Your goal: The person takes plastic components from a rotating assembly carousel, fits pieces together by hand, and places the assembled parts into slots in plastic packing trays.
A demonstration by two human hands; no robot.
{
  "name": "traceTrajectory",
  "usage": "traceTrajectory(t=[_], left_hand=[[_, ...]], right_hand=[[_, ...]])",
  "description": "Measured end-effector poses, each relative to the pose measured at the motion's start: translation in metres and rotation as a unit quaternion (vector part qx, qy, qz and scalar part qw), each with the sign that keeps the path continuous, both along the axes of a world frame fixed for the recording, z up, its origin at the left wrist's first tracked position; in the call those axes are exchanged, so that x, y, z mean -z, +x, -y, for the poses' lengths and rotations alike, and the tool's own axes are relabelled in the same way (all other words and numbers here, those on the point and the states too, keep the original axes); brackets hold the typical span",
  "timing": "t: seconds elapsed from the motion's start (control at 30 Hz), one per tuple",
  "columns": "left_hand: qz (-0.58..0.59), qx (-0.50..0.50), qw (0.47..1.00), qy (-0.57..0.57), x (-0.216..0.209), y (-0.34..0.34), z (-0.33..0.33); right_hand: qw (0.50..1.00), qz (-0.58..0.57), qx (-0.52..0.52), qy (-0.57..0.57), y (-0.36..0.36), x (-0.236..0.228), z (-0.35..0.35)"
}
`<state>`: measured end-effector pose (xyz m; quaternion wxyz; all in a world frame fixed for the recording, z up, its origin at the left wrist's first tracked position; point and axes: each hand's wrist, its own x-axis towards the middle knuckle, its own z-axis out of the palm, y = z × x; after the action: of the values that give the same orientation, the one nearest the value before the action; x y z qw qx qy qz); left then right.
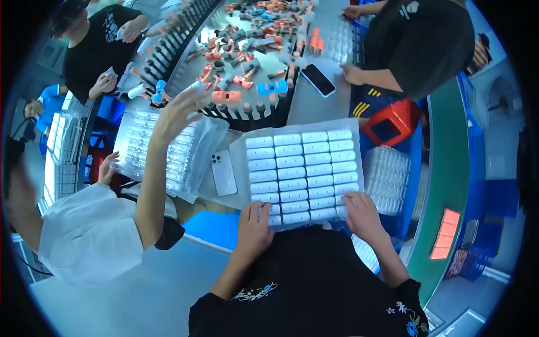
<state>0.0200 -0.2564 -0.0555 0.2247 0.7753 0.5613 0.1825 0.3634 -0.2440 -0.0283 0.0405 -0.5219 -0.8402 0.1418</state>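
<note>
In front of me a clear plastic tray holds rows of white rounded blocks, each with a small dark mark. My left hand grips the tray's near left corner, fingertips curled over the end blocks. At the near right corner my right hand has its fingers bent over the edge and the thumb out of sight. The tray's near edge lies close against my black shirt. Left of it lies a white phone with its cameras facing up.
Ahead, a black-fenced table carries many orange, grey and blue parts. Co-workers stand left and across; one arm reaches in at left. Stacked clear trays, a red bin and a dark phone are nearby.
</note>
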Motion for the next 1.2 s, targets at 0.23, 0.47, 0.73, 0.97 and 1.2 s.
traceTrajectory(t=[0.23, 0.47, 0.73, 0.97, 1.2], left_hand=[[-0.134, 0.084, 0.986, 0.056, -0.014, -0.009, -0.034], [0.264, -0.18, 0.944, -0.077, -0.079, 0.001, -0.162], [-0.161, -0.289, 0.941, 0.073, -0.036, 0.027, -0.319], [-0.104, -0.378, 0.92, -0.026, -0.043, -0.012, -0.276], [0.093, -0.216, 0.968, 0.087, -0.066, 0.038, -0.224]], right_hand=[[0.997, 0.058, -0.032, 0.032, -0.004, 0.008, -0.021], [0.971, -0.149, 0.102, -0.158, 0.007, -0.071, -0.093], [0.944, -0.178, 0.272, -0.056, -0.118, -0.031, -0.342], [0.985, 0.001, 0.166, 0.05, -0.206, -0.027, -0.298], [0.949, -0.251, 0.181, 0.051, -0.114, -0.012, -0.26]])
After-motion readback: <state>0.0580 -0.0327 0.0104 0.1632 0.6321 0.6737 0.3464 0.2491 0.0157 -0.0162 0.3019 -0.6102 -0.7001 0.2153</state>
